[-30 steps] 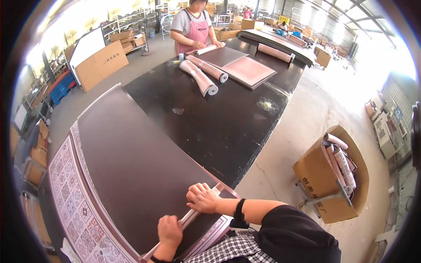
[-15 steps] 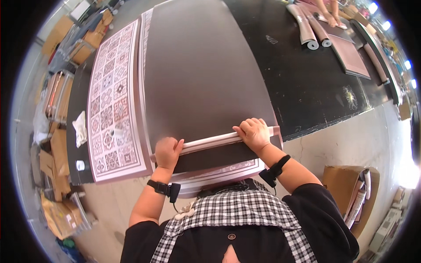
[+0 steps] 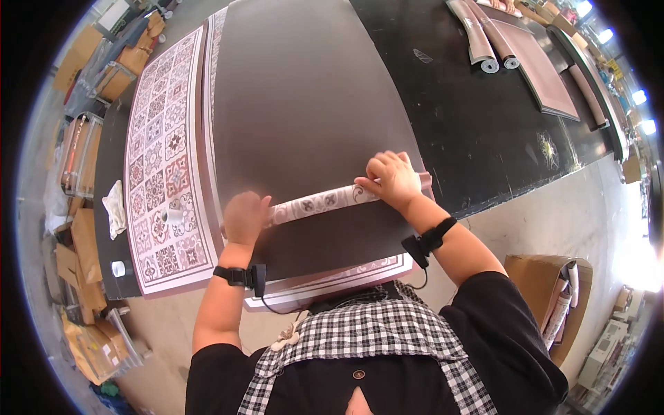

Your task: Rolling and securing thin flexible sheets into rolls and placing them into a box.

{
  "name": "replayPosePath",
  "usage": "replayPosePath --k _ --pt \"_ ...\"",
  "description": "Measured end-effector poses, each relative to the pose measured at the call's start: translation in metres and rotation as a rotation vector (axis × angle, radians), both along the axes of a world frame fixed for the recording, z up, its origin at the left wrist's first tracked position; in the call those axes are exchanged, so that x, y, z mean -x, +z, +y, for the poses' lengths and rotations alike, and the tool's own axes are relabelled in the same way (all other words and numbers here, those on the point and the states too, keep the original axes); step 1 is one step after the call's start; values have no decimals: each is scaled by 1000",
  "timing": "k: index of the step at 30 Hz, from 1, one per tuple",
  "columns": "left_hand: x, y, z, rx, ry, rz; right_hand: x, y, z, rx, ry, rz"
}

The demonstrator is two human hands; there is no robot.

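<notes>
A large mat lies with its plain grey-brown underside up, and its near end is turned into a thin roll that shows the patterned face. My left hand, slightly blurred, closes round the roll's left end. My right hand grips the right end, thumb along the near side and fingers curled over. Nearer my body, another dark underside shows, and below it the patterned edge of a mat overhangs the table. To the left lie tile-patterned mats face up.
A black table carries two rolled mats, a stack of flat mats and another roll. A white cloth and tape rolls sit at left. A cardboard box stands at right. Another person's hands show far right.
Both my hands have moved away from my body with the roll, which has turned and now shows a patterned band. The other person's hands have shifted farther off.
</notes>
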State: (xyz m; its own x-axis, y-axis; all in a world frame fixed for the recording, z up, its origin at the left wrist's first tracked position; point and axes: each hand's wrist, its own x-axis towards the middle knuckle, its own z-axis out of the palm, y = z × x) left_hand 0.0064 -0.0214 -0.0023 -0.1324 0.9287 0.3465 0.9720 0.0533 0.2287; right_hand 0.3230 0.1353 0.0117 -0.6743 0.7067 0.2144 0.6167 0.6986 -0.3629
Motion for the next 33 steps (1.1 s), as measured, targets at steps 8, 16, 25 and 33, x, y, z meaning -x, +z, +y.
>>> replayPosePath --k 8,16,25,33 --pt "-10 7 -17 -84 -103 3 -7 -13 -22 -133 -73 91" --pt "27 -4 49 101 44 114 39 -6 50 53 -123 -117" --pt "45 15 73 98 -104 90 51 4 64 -32 -151 -17" --pt "7 18 120 59 -214 166 85 15 128 217 -135 -154"
